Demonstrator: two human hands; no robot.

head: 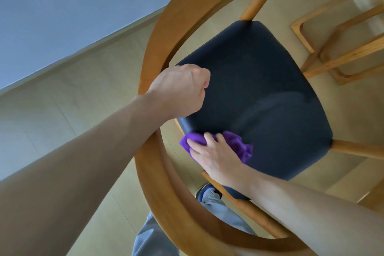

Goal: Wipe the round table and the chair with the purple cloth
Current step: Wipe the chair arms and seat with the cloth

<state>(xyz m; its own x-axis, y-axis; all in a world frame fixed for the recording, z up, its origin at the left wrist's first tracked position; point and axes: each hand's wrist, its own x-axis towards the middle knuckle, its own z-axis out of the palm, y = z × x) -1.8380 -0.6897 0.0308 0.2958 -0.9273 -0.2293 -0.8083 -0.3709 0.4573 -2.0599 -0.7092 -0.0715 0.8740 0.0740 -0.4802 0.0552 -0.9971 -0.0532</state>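
I look straight down on a wooden chair with a curved backrest rail (153, 174) and a dark navy seat cushion (259, 81). My right hand (214, 158) lies flat on the bunched purple cloth (239, 143), pressing it against the near left corner of the seat. My left hand (182, 91) is closed over the curved rail at the seat's left side; its fingers are hidden beneath it. The round table is not in view.
Light wooden legs of another piece of furniture (340, 43) stand on the pale floor at the upper right. A grey-blue wall (62, 6) runs along the upper left. My grey trouser legs (220, 208) show below the chair back.
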